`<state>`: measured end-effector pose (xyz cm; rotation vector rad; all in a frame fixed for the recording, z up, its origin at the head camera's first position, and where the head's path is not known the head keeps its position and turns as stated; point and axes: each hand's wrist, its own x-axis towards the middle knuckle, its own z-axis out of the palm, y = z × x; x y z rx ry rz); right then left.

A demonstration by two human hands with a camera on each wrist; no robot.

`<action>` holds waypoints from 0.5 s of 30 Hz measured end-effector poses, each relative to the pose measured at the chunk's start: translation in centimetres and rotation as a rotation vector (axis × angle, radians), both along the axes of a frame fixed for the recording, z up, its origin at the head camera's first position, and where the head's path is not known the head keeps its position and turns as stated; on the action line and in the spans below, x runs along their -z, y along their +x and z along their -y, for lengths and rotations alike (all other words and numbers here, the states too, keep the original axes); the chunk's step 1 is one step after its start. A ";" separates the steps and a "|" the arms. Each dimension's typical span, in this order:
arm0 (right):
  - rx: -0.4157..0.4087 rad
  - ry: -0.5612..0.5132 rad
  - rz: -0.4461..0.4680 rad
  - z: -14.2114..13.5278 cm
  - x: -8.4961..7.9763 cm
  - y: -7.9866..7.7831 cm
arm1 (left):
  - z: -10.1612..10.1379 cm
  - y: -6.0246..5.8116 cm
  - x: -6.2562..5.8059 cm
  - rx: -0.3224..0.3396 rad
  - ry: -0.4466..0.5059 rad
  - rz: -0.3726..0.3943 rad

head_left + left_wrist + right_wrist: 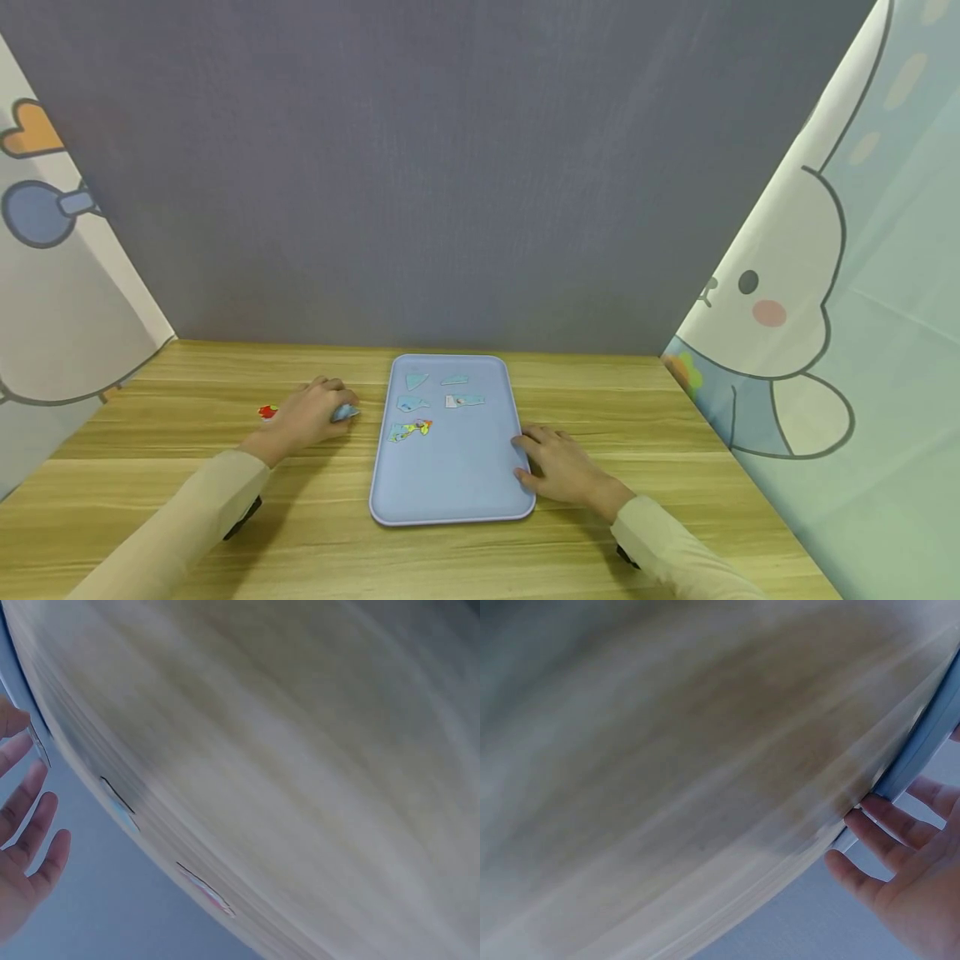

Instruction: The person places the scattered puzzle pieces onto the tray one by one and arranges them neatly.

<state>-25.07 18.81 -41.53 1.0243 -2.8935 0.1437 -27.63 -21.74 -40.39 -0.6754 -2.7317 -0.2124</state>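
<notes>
My left hand (313, 410) is over the table left of the tray and pinches a light-blue puzzle piece (346, 412) between thumb and fingers. The left wrist view shows this piece (39, 745) edge-on at the thumb, the other fingers spread loosely. A red printed piece (267, 412) lies by the left wrist, partly covered. On the right, my right hand (558, 465) rests against the side rim of the pale blue tray (457, 492), its fingertips (861, 817) touching the edge. Inside the tray, several flat pieces lie apart, including a yellow-and-blue one (410, 430) at the left.
The wooden table (337, 550) extends around the tray. Two flat pieces, one bluish (120, 804) and one reddish (206, 891), lie on it near the left hand. A grey partition (420, 183) closes off the back, with cartoon-printed panels (892, 350) at the sides.
</notes>
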 end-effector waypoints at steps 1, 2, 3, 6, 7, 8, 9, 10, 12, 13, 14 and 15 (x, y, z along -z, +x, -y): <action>0.001 0.000 0.001 0.0 0.0 0.0 | -0.1 0.0 -0.1 0.003 -0.001 0.002; 0.001 -0.001 0.002 0.0 0.0 0.0 | -0.3 0.1 -0.2 0.005 -0.001 0.004; 0.001 -0.001 0.003 0.0 0.0 0.0 | -0.4 0.1 -0.3 0.008 -0.001 0.005; -0.001 -0.001 0.000 0.0 0.0 0.1 | -0.8 0.2 -0.5 0.016 0.000 0.008; -0.002 0.000 -0.001 0.0 0.0 0.1 | -0.9 0.2 -0.6 0.019 -0.002 0.006; -0.002 0.000 -0.003 0.0 -0.1 0.1 | -1.1 0.2 -0.6 0.023 -0.004 0.005; -0.003 0.001 -0.004 0.0 -0.1 0.1 | -1.2 0.3 -0.7 0.029 -0.008 0.003; -0.004 0.001 -0.005 0.0 -0.1 0.1 | -1.4 0.3 -0.8 0.035 -0.010 0.001; -0.004 0.003 -0.007 0.0 -0.1 0.1 | -1.8 0.4 -0.9 0.052 -0.017 -0.011; -0.004 0.003 -0.006 0.0 -0.1 0.1 | -2.0 0.4 -0.9 0.061 -0.018 -0.016; -0.004 0.004 -0.007 0.0 -0.1 0.1 | -2.2 0.4 -0.9 0.068 -0.018 -0.022; -0.004 0.004 -0.008 0.0 -0.1 0.1 | -2.4 0.4 -1.0 0.077 -0.015 -0.027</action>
